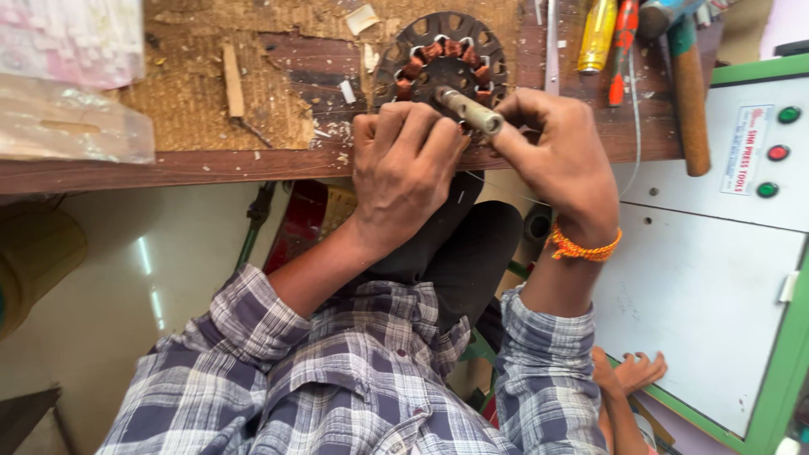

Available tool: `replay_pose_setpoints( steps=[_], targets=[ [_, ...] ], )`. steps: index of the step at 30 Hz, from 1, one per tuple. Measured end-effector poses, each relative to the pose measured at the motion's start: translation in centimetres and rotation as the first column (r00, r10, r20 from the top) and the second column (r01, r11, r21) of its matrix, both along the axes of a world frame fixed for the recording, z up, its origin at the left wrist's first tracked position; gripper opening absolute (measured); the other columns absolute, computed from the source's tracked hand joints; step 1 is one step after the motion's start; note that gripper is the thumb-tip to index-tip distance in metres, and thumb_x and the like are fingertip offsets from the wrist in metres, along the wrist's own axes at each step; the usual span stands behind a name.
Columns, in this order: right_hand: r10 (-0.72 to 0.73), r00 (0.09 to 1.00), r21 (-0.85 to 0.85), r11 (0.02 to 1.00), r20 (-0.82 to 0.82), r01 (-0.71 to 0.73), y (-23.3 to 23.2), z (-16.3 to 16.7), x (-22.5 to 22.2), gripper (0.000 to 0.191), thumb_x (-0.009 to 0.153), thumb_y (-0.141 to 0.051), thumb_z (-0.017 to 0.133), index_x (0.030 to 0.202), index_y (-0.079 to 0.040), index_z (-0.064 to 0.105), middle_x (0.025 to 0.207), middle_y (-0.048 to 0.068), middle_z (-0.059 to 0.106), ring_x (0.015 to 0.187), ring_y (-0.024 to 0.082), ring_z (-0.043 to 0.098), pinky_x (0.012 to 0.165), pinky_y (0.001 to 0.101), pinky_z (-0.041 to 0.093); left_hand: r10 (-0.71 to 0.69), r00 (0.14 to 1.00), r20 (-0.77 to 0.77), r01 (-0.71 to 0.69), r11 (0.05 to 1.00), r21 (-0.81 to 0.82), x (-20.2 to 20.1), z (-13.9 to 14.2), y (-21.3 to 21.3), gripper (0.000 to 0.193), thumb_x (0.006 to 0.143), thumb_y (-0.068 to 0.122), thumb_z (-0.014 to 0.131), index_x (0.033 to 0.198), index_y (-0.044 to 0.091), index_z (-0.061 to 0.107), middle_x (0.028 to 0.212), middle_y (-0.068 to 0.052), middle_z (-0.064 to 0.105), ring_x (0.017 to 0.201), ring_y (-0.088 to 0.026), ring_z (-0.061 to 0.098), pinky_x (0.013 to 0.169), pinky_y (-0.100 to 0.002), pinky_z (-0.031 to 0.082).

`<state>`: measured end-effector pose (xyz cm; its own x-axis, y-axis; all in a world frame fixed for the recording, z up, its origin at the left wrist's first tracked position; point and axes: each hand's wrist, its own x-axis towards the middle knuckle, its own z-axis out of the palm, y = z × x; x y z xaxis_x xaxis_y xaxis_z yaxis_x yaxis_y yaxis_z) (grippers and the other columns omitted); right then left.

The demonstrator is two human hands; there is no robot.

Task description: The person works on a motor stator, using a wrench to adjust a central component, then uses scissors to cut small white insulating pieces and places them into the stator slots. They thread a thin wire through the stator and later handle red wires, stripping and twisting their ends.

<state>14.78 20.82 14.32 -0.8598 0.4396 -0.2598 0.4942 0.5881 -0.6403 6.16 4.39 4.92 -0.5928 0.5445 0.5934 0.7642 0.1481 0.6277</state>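
Note:
A round dark motor stator (pixel 438 59) with copper windings and a metal shaft sticking toward me lies at the near edge of a worn wooden workbench (pixel 168 164). My left hand (pixel 404 168) is curled over the stator's near rim, fingers bent down on it. My right hand (pixel 552 147) grips the rim just right of the shaft (pixel 472 111), and a thin wire runs from it down to the left. An orange thread band sits on my right wrist.
A yellow-handled screwdriver (pixel 597 34), a red tool (pixel 624 46) and a wooden-handled hammer (pixel 689 93) lie at the bench's right end. A white and green control cabinet (pixel 708 286) with round buttons stands on the right. Plastic bags (pixel 67 84) rest at the left.

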Motion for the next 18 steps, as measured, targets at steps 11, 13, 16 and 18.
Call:
replay_pose_setpoints(
  steps=[11, 13, 16, 18],
  targets=[
    [-0.007, 0.998, -0.038, 0.999, 0.062, 0.01, 1.2, -0.6, -1.3, 0.021, 0.098, -0.017, 0.073, 0.095, 0.004, 0.071, 0.075, 0.0, 0.065, 0.07, 0.001, 0.052, 0.057, 0.022, 0.044, -0.026, 1.0, 0.011, 0.027, 0.999, -0.027, -0.4, 0.5, -0.3, 0.009, 0.096, 0.015, 0.075, 0.099, 0.015, 0.067, 0.102, 0.002, 0.058, 0.104, -0.019, 0.054, 0.086, -0.039, 0.036],
    [-0.005, 0.997, -0.045, 0.999, 0.076, 0.009, 1.3, -0.5, -1.3, 0.02, 0.097, -0.016, 0.072, 0.096, 0.004, 0.071, 0.075, 0.0, 0.065, 0.069, 0.001, 0.053, 0.057, 0.0221, 0.044, -0.029, 1.0, 0.009, 0.03, 0.999, -0.03, -0.4, 0.5, -0.4, 0.009, 0.097, 0.015, 0.075, 0.102, 0.014, 0.068, 0.103, 0.002, 0.058, 0.104, -0.018, 0.054, 0.086, -0.038, 0.036],
    [0.005, 0.996, -0.018, 1.0, 0.085, -0.004, 1.3, -0.4, -1.4, 0.019, 0.097, -0.015, 0.072, 0.098, 0.004, 0.072, 0.075, 0.001, 0.066, 0.07, 0.001, 0.054, 0.058, 0.0227, 0.045, -0.037, 0.999, 0.022, 0.038, 0.998, -0.05, -0.5, 0.6, -0.4, 0.009, 0.096, 0.016, 0.075, 0.097, 0.014, 0.067, 0.102, 0.001, 0.058, 0.104, -0.019, 0.054, 0.086, -0.039, 0.036],
    [0.0, 0.994, 0.005, 1.0, 0.106, -0.001, 1.2, -0.2, -1.5, 0.02, 0.097, -0.016, 0.072, 0.098, 0.004, 0.073, 0.074, 0.003, 0.065, 0.069, 0.003, 0.052, 0.057, 0.0239, 0.044, -0.045, 0.998, 0.036, 0.046, 0.998, -0.036, -0.5, 0.6, -0.4, 0.008, 0.096, 0.015, 0.075, 0.097, 0.014, 0.067, 0.102, 0.002, 0.058, 0.104, -0.019, 0.054, 0.086, -0.039, 0.036]
  ],
)
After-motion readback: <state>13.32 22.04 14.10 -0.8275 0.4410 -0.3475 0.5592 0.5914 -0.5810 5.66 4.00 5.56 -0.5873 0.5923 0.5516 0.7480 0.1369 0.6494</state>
